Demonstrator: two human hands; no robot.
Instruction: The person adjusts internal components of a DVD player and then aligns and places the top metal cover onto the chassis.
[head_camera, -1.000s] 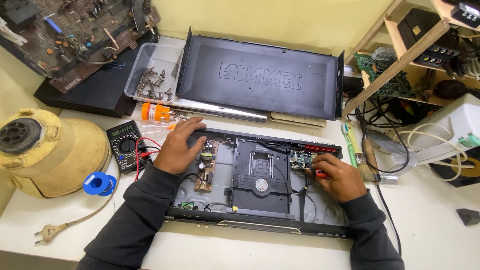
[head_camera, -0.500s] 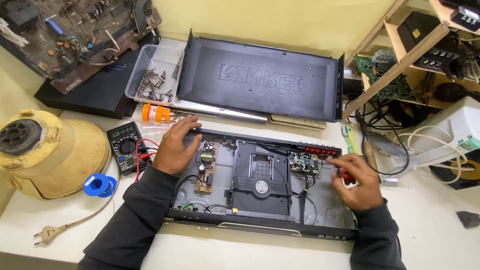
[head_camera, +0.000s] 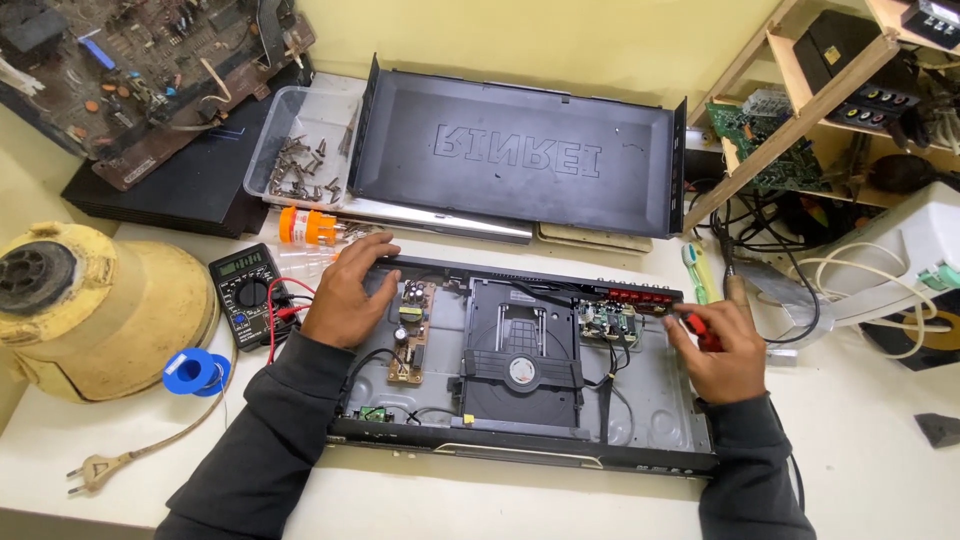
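An opened black disc player (head_camera: 650, 400) lies on the white table, its disc tray and small circuit boards exposed. My left hand (head_camera: 345, 290) rests flat on the player's back left corner, fingers spread over the rim. My right hand (head_camera: 715, 345) is at the back right corner, closed around a red-handled tool (head_camera: 700, 328) whose tip points toward the small board (head_camera: 607, 322) by the rear connectors. The brown power board (head_camera: 412, 330) sits just right of my left hand.
The player's removed black lid (head_camera: 520, 160) leans behind it. A clear tray of screws (head_camera: 300, 165), an orange-capped tube (head_camera: 310, 225), a multimeter (head_camera: 248, 292), a blue tape roll (head_camera: 190, 370) and a yellow domed housing (head_camera: 90, 310) lie left. Cables and shelves crowd the right.
My right hand has shifted rightward from inside the player to its back right corner, carrying the red-handled tool. The left hand has stayed put.
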